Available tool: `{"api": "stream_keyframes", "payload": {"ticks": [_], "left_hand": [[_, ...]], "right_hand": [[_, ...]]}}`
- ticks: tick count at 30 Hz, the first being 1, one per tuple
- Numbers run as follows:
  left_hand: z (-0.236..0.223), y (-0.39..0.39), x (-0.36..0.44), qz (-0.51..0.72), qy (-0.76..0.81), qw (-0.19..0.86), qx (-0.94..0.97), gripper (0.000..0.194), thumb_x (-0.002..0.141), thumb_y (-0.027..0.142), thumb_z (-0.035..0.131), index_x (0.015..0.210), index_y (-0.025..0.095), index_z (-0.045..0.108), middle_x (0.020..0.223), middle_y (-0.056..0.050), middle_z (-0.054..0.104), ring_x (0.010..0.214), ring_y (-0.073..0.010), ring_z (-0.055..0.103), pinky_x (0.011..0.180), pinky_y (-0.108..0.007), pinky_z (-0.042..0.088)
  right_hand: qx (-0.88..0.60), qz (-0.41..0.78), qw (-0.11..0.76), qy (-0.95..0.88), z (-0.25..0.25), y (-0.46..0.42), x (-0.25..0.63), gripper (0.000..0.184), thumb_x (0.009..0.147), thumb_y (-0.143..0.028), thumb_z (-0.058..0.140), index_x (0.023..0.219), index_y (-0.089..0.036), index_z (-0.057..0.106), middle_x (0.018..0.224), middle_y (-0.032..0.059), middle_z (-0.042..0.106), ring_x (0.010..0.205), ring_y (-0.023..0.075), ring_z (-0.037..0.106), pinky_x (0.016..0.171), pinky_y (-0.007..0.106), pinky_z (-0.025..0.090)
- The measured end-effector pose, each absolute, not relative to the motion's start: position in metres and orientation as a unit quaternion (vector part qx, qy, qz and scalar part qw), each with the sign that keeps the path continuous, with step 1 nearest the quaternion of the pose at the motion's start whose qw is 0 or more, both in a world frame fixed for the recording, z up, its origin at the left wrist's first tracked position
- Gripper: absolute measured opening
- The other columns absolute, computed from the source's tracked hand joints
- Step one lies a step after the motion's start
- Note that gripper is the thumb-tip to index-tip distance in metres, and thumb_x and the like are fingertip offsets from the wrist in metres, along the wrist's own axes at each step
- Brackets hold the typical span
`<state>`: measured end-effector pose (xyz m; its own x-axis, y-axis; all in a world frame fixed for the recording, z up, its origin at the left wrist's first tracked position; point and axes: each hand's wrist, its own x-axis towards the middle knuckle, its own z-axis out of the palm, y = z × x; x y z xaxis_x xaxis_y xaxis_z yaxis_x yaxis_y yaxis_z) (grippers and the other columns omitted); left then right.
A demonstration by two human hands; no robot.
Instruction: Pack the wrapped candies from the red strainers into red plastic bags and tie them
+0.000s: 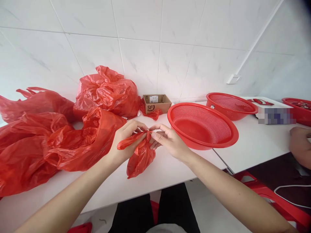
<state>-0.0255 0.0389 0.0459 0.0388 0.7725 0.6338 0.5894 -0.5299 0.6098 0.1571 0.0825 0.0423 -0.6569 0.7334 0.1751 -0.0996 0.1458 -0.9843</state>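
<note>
Over the front of the white table, a small red plastic bag [141, 160] hangs between my two hands, its lower part bunched and slightly bulging. My left hand [127, 137] pinches the gathered top of the bag, with a loose strip of plastic sticking out to the left over the fingers. From the other side, my right hand [166, 139] grips the same twisted neck between thumb and fingers. Both sets of fingertips nearly meet at the knot-like gather. What the bag contains is hidden by the plastic.
Large filled red bags [107, 94] crowd the left. A cardboard box [157, 104] stands by the tiled wall. Red colanders [202, 126] sit to the right, beyond them a white tray [279, 104]. Another person's arm [300, 145] rests at the far right. A red stool [279, 197] stands below.
</note>
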Motion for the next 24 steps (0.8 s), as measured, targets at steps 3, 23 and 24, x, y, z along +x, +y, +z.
{"api": "stream_keyframes", "payload": {"ticks": [3,23,24], "left_hand": [[0.056,0.036,-0.025,0.482,0.460,0.073,0.742,0.002,0.087,0.024,0.064,0.087,0.023,0.066,0.086,0.000,0.065,0.078,-0.0143,0.061,0.067,-0.027,0.049],[0.090,0.023,-0.014,0.421,0.485,0.179,0.745,0.016,0.085,0.035,0.066,0.077,0.022,0.073,0.078,0.000,0.073,0.071,-0.0171,0.067,0.064,-0.028,0.053],[0.092,0.020,-0.012,0.440,0.479,0.160,0.743,0.015,0.086,0.033,0.066,0.077,0.022,0.072,0.077,0.000,0.072,0.071,-0.0166,0.067,0.064,-0.028,0.053]], "right_hand": [[-0.225,0.557,0.333,-0.726,0.051,0.089,0.161,0.016,0.093,-0.034,0.053,0.094,-0.019,0.059,0.086,0.0013,0.064,0.071,0.0117,0.061,0.066,0.028,0.050],[-0.200,0.288,0.328,-0.877,0.034,0.074,0.170,0.015,0.092,-0.036,0.058,0.094,-0.021,0.058,0.102,0.0062,0.065,0.096,0.0194,0.061,0.084,0.034,0.048],[-0.202,0.298,0.328,-0.873,0.029,0.071,0.162,0.017,0.094,-0.034,0.053,0.084,-0.020,0.055,0.089,0.0044,0.064,0.084,0.0179,0.061,0.078,0.033,0.048]]}}
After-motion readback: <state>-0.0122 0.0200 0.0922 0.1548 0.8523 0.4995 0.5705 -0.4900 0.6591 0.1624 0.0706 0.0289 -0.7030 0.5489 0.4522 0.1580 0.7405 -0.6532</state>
